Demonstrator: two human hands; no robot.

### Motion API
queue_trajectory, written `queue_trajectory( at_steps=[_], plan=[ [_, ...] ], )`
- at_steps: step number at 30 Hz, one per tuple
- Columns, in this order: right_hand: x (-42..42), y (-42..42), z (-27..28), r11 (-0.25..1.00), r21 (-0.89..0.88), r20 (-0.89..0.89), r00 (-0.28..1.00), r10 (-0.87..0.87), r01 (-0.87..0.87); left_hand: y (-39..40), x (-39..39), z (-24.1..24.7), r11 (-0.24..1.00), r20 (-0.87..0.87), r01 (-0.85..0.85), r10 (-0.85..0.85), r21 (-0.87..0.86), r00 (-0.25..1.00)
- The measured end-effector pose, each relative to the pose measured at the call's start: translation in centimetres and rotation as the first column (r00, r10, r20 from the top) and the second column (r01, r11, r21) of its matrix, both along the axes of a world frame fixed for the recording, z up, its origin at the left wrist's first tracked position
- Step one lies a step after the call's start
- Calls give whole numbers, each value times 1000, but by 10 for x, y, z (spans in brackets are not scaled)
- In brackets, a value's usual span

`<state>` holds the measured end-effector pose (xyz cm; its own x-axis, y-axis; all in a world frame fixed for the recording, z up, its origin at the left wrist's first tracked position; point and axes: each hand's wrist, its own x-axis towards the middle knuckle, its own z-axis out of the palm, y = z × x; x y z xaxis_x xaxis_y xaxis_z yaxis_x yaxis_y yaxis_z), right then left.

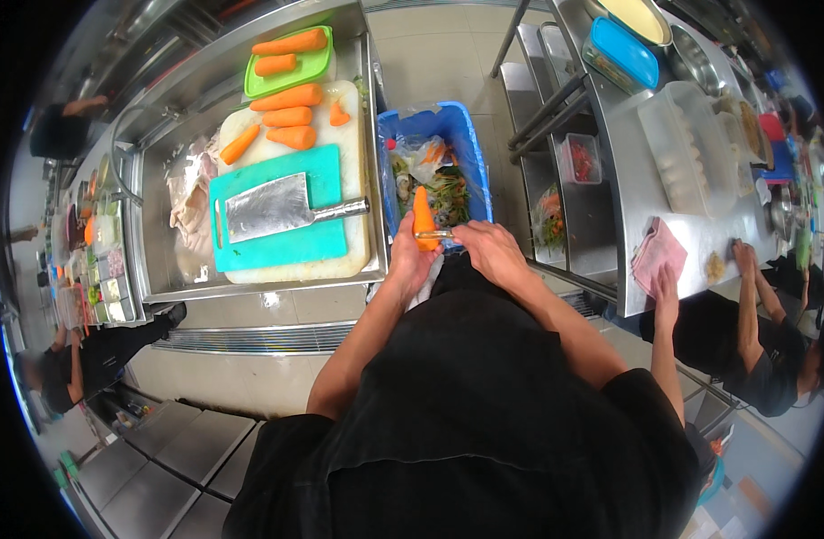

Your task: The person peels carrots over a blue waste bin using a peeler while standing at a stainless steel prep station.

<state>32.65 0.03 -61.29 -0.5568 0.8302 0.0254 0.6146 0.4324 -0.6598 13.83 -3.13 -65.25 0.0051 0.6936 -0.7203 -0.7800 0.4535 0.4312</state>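
Note:
My left hand (413,259) holds a carrot (422,209) by its thick end, the narrow tip pointing away from me. A metal peeler (433,234) lies across the carrot's lower part, its handle gripped by my right hand (494,250). Below them stands a blue bin (478,158) with a bag in it, holding vegetable scraps (446,188) and peelings. To the left, a cleaver (267,209) rests on a turquoise cutting board (331,252), which lies on a thick white board (348,111). Several peeled carrots (287,98) lie on the white board, and two more on a green lid (321,64).
The boards sit over a steel sink (157,222) holding pale raw meat (193,195). At right, a steel table (624,162) carries a plastic container (685,148) and a blue-lidded box (621,54). A co-worker's hand (665,286) touches a pink cloth (658,252) there.

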Motion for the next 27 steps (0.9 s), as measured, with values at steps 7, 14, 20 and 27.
queue_trajectory(
  at_steps=[7,14,20,27],
  plan=[
    [-7,55,-120,965,-215,164,979,-118,152,-15,3,-13,998,88,68,-68,9,994],
    [-23,48,-49,968,-215,74,990,-118,132,-8,-9,-9,997,-11,-70,70,-20,997],
    [-10,-1,0,996,-86,-16,1000,0,-1,-3,-12,-9,999,-70,35,-34,18,997],
    [-2,1,10,999,13,43,999,30,-30,4,-4,-4,999,-60,29,-30,-18,998]
  ],
)
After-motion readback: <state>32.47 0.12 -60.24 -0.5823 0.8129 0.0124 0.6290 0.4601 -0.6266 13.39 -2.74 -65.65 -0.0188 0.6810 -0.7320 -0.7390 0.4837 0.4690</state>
